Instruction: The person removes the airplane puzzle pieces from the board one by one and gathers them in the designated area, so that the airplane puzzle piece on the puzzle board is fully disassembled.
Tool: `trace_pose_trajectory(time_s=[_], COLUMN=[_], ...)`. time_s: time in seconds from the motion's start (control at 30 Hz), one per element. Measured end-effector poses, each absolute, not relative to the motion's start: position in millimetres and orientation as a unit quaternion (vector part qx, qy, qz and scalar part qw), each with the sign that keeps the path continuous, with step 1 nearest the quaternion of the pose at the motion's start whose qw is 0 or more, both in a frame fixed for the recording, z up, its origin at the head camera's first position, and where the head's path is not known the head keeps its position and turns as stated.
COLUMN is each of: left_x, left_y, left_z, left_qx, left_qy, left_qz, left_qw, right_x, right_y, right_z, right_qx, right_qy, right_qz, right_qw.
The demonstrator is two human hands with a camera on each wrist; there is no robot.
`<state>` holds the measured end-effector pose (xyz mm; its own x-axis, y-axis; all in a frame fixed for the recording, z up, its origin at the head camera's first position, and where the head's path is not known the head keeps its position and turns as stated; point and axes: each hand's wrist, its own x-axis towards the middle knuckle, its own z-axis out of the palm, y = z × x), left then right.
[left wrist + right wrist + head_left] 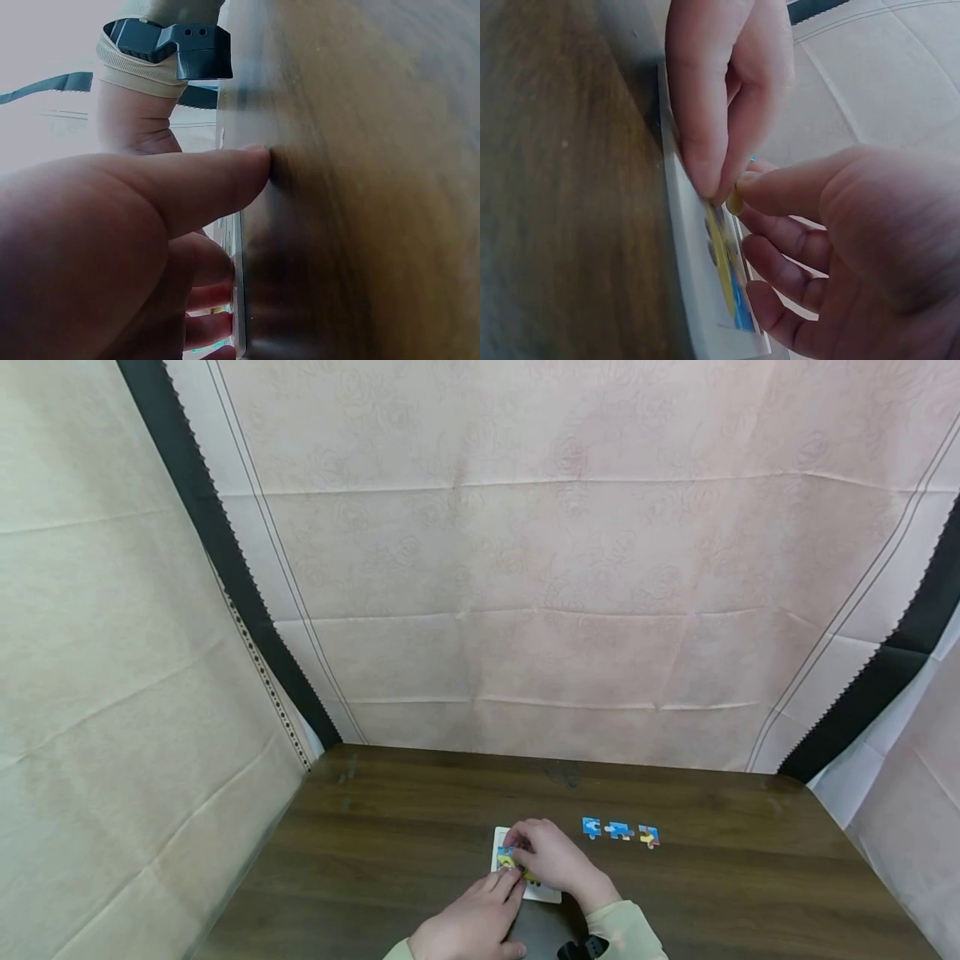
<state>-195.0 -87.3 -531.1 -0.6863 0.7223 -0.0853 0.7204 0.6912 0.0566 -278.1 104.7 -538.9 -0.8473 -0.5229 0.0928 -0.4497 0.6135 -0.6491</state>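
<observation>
A small white-bordered puzzle board (546, 894) lies on the table in front of me, partly covered by both hands. Yellow and blue picture parts show on it. My right hand (553, 858) is over the board and pinches a small yellow puzzle piece (736, 201) between thumb and fingers, close above the picture. From the near left, my left hand (474, 917) reaches in with extended fingers whose tips press on the board. Its thumb (225, 176) sticks out to the side, near the table top. The held piece's picture is mostly hidden.
To the right of the board, three loose puzzle pieces, a blue one (591, 827), another blue one (618, 831) and a multicoloured one (648, 836), lie in a row on the brown table (360, 852). Pale fabric walls (525, 610) stand around the table.
</observation>
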Motion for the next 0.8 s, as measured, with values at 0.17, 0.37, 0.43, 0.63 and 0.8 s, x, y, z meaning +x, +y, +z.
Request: trace_pose_trajectory(time_s=[0.17,0.37,0.43,0.63,0.8], left_x=[-195.6,-197.1,-197.3,-196.8,-202.1], left_y=[-87.2,-88.2,-89.1,-90.0,-86.7], left_z=[-536.3,-536.6,-533.6,-520.6,-518.2], left_qx=[0.389,0.394,0.397,0.403,0.405], left_qy=[0.92,0.918,0.917,0.914,0.913], left_qz=[0.008,0.017,0.019,0.033,0.045], left_qw=[0.051,0.052,0.047,0.037,0.04], right_x=[-277.3,-278.2,-278.1,-278.7,-282.6], right_y=[105.0,107.2,108.2,114.4,124.3], right_z=[-538.4,-539.6,-538.4,-534.0,-533.9], right_qx=[-0.27,-0.257,-0.255,-0.239,-0.215], right_qy=[0.892,0.892,0.889,0.882,0.887], right_qz=[-0.359,-0.366,-0.375,-0.402,-0.403], right_qw=[0.06,0.063,0.063,0.063,0.061])
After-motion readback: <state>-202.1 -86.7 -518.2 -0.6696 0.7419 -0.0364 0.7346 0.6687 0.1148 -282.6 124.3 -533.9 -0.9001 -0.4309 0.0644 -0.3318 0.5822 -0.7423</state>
